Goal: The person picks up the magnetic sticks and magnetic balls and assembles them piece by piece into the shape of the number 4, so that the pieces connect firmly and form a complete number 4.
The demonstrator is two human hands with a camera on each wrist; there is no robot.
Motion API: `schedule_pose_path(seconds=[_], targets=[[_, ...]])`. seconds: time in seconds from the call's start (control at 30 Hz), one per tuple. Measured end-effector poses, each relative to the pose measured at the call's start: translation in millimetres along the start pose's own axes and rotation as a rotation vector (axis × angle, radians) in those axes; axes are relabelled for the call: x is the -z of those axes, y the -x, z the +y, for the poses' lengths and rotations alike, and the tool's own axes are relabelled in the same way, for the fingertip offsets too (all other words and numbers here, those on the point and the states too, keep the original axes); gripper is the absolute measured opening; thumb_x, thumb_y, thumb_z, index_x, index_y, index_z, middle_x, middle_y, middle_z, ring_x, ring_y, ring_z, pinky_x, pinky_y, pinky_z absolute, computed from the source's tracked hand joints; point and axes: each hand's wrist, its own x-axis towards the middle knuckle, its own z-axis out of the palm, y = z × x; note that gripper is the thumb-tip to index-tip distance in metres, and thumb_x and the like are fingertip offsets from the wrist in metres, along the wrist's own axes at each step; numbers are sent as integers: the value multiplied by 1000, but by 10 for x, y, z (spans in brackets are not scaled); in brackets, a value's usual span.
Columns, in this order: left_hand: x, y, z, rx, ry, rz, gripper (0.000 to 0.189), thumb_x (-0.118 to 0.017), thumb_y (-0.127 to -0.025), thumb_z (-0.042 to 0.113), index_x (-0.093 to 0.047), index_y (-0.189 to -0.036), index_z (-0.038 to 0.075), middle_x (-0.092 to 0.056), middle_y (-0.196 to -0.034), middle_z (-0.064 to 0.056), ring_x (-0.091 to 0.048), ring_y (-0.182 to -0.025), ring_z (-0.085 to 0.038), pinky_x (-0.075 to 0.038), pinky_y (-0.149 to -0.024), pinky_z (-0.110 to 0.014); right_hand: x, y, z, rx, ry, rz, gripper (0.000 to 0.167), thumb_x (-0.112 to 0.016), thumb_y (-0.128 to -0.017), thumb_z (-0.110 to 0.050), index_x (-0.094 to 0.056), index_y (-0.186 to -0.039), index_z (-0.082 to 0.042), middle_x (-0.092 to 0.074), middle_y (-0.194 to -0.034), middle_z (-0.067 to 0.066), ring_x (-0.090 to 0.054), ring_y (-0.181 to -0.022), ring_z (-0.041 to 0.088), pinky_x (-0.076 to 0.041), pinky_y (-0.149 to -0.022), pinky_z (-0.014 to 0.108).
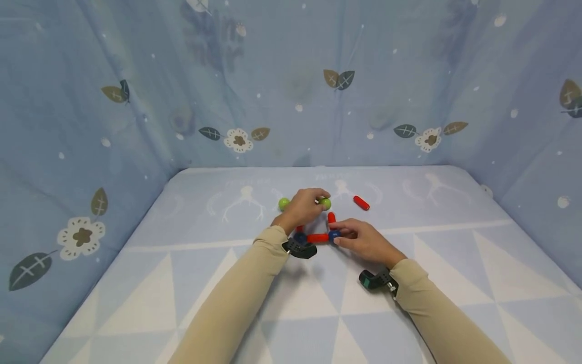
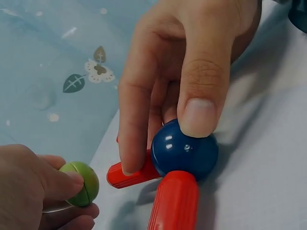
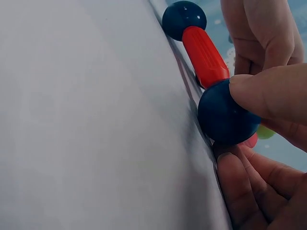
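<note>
My left hand (image 1: 302, 206) pinches a green ball (image 1: 325, 203) between thumb and fingers; the left wrist view shows this green ball (image 2: 82, 184) with a seam around it. My right hand (image 1: 365, 241) grips a blue ball (image 1: 334, 236), its thumb pressed on top in the right wrist view. From that blue ball (image 2: 184, 149) one red rod (image 1: 318, 237) runs left to a second blue ball (image 1: 300, 237). Another red rod (image 1: 332, 218) points away from it toward the back, with a right finger along it. A further red rod (image 1: 299, 228) at the second blue ball is partly hidden by the left hand.
A second green ball (image 1: 284, 203) lies on the table just left of the left hand. One loose red rod (image 1: 361, 203) lies behind the right hand. The patterned cloth (image 1: 345, 303) covers the table, and a blue curtain (image 1: 291, 91) rises at the back and sides.
</note>
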Motion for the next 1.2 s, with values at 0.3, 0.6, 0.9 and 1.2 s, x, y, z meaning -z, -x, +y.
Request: schedule_pose_path(seconds=[0.3, 0.6, 0.9, 1.2], targets=[[-24, -102, 68, 18, -35, -64, 33, -64, -97, 10, -67, -129, 8, -69, -121, -9, -64, -108, -21, -51, -87, -32, 8, 3, 25, -1, 12, 5, 44, -70, -95, -28, -62, -137, -17, -65, -121, 5, -63, -105, 21, -49, -94, 45], [-54, -117, 87, 29, -96, -112, 33, -64, -97, 9, -68, -130, 10, -68, -124, -7, -62, -111, -20, -50, -91, -33, 7, 6, 54, -1, -3, 4, 45, -69, -96, -29, -61, -138, -16, -65, -123, 5, -64, -105, 21, -49, -93, 44], [-62, -74, 44, 5, -146, -120, 38, -59, -94, 1, -68, -130, 8, -65, -130, -6, -58, -122, -22, -46, -101, -37, -47, -40, 22, 44, 2, 6, 44, -70, -95, -26, -62, -137, -14, -65, -123, 4, -64, -106, 20, -49, -94, 43], [-101, -110, 75, -6, -202, -134, 42, -59, -91, -3, -68, -130, 8, -65, -130, -5, -57, -121, -21, -44, -103, -35, -9, -12, 20, 12, 8, 27, 43, -70, -95, -26, -64, -136, -17, -66, -122, 3, -64, -104, 19, -50, -92, 43]])
